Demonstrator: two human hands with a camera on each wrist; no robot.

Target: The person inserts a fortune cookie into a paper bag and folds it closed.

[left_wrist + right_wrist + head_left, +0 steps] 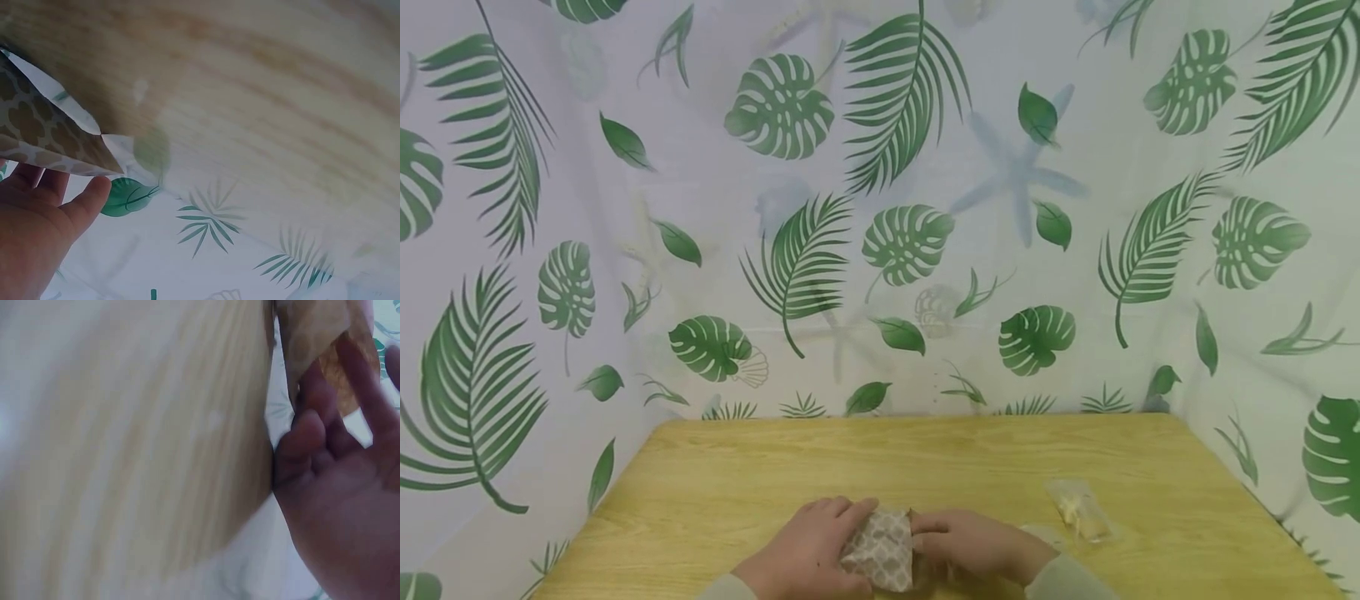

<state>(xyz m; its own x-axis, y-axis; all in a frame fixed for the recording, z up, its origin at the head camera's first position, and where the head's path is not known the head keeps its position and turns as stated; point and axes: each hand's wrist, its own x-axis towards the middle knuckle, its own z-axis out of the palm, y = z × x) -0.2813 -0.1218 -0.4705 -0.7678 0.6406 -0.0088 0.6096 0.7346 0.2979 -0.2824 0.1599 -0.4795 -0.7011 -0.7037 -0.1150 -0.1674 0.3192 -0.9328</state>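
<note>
A small packet in patterned wrapping paper (883, 550), pale with a lattice of rounded shapes, is between the two hands near the table's front. My left hand (812, 550) grips it from the left, fingers over the far side and thumb at the near side. In the left wrist view the patterned paper (37, 125) rises to a pointed, folded corner above the fingers. From the right, my right hand (977, 546) holds the packet's end with bent fingers. In the right wrist view its fingers (365, 387) reach into the paper's end, where a brown inner surface shows.
A clear plastic bag (1081, 512) with small yellowish items lies right of the right hand. The wood-grain table (917, 458) is bordered behind and at both sides by a leaf-printed curtain (925, 358).
</note>
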